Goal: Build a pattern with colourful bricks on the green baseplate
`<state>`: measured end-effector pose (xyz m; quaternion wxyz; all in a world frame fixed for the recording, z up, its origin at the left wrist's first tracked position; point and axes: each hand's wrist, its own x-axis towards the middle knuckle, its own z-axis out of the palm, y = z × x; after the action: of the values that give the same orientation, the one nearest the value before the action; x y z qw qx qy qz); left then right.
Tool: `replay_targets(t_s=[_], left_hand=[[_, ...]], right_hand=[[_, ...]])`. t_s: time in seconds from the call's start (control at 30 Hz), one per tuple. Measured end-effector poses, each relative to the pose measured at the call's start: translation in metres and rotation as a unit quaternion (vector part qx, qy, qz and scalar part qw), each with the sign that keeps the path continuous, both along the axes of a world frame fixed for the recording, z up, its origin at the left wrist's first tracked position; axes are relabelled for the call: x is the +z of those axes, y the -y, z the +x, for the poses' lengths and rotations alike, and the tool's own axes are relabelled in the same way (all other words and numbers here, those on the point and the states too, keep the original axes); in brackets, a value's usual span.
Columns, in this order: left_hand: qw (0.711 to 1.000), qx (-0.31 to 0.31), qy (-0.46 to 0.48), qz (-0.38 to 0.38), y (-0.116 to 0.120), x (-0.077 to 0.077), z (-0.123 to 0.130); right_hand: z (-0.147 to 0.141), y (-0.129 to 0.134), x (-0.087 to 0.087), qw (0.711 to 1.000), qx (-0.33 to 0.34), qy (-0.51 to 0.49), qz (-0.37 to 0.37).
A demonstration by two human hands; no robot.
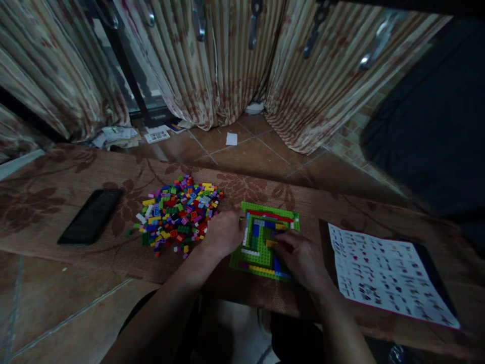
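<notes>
A green baseplate [265,255] lies on the cloth-covered bench, with rows of red, white, blue and yellow bricks on it. My left hand [226,231] is at the plate's left edge, its fingers closed; what they hold, if anything, is hidden. Over the right part of the plate, my right hand [301,253] pinches at a yellow brick [270,243]. To the left of my left hand spreads a loose pile of small coloured bricks [184,215].
A black phone [91,216] lies at the left of the bench [129,258]. On the right is a printed sheet [390,273] on a dark board. Striped curtains [235,60] hang behind, and papers [115,137] lie on the tiled floor.
</notes>
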<state>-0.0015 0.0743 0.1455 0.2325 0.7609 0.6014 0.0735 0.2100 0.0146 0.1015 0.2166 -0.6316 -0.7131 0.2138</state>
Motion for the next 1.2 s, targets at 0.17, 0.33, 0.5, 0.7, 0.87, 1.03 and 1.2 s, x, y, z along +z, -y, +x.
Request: replay_targets(t_s=[0.17,0.33,0.5,0.7,0.87,1.03,1.2], left_hand=[[1.000,-0.003,-0.007,0.000,-0.0010,0.0005,0.0018],[1.000,-0.009,-0.006,0.000,-0.0014,0.0011,0.0004],[1.000,-0.001,0.009,0.008,-0.0010,-0.0002,-0.0015],[1.000,-0.004,0.020,0.010,-0.0009,-0.0019,-0.0034],[1.000,-0.008,0.008,0.003,-0.0015,-0.0003,-0.0036],[1.000,-0.007,0.002,0.008,-0.0012,0.0005,-0.0037],[1.000,-0.008,0.007,0.009,-0.0026,-0.0011,-0.0070]], right_hand=[[-0.0051,-0.0006,-0.0008,0.999,0.026,0.042,-0.016],[-0.0079,-0.0008,-0.0035,0.997,0.031,0.063,-0.012],[-0.0086,-0.0016,-0.0036,0.998,0.032,0.054,-0.008],[-0.0062,-0.0023,-0.0038,0.998,0.027,0.053,-0.022],[-0.0044,-0.0025,-0.0075,0.999,0.019,0.046,-0.016],[-0.0062,-0.0027,-0.0077,0.999,0.018,0.043,-0.017],[-0.0052,-0.0034,-0.0068,0.999,0.009,0.034,-0.014]])
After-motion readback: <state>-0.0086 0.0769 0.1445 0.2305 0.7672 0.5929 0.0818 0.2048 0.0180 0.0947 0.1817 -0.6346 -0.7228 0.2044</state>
